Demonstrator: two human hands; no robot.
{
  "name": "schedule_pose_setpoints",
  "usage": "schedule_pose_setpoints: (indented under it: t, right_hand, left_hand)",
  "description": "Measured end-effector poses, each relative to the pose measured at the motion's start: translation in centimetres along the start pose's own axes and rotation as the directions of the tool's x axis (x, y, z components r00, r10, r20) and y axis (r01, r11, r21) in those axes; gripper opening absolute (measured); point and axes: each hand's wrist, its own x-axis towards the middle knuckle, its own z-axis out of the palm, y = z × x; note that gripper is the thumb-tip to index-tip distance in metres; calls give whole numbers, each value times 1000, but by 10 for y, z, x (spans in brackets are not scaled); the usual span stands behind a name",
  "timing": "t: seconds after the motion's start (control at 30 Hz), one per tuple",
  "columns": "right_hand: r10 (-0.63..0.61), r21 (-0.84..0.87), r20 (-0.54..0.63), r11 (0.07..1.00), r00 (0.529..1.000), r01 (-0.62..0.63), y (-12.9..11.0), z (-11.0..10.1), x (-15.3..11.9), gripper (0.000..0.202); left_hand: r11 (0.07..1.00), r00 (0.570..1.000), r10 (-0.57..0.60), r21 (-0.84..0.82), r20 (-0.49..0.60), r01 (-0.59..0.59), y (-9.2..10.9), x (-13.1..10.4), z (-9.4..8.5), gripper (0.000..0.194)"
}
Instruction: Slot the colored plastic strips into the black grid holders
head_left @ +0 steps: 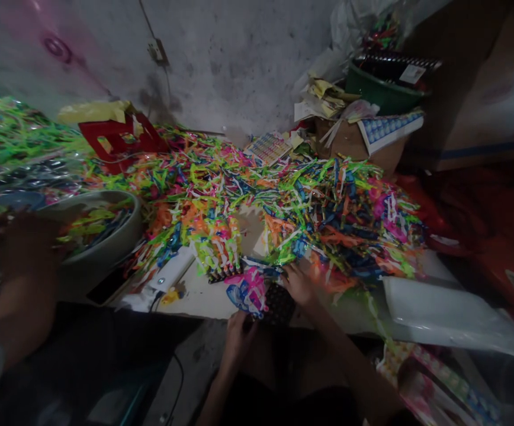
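At the table's near edge, my left hand has its fingers closed at the lower left of a dark perforated tray; the fingertips are dim. Pink and blue plastic pieces lie just above that hand. My right hand is at the tray's upper right corner, its fingers bent toward a blue piece; what they hold is too small to make out. Left of the tray stands a block of yellow, orange and white figures in a dark base. A big heap of colourful plastic pieces spreads behind both hands.
A person's arm reaches in at the left beside a bowl of pieces. A red stool stands behind it. Clear plastic bags lie at the right edge. Behind are a cardboard box and a green basin.
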Motion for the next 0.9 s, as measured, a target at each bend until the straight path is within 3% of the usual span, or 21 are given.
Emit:
schedule_pose_setpoints:
  t: [0.1, 0.2, 0.3, 0.37, 0.47, 0.63, 0.9]
  right_hand:
    - [-36, -54, 24, 998, 999, 37, -3, -1, 9, 31]
    - [-60, -1, -27, 998, 998, 60, -1, 2, 5, 27]
    - [-43, 258, -82, 964, 996, 63, 7, 10, -11, 20]
    - [-54, 441, -28, 896, 998, 61, 11, 17, -24, 18]
    - [-116, 567, 81, 822, 990, 50, 12, 27, -41, 17]
    - [-140, 561, 101, 826, 985, 60, 6, 24, -48, 14]
    - [-340, 409, 125, 874, 932, 263, -7, 9, -32, 9]
  left_hand:
    - [1000, 1000, -2, 2, 12, 2, 1, 0, -2, 20]
    - [1000, 1000, -19, 11, 6, 19, 2, -1, -2, 20]
    - [1000, 1000, -26, 6, -2, 26, 1, -2, 0, 21]
    - [1000, 1000, -27, 3, 3, 27, 0, -2, 1, 20]
    - [999, 999, -36, 8, 14, 36, -1, -2, 1, 18]
    - [999, 998, -50, 8, 29, 50, 1, 0, -1, 18]
    - [999, 1000, -24, 21, 7, 23, -4, -1, 2, 20]
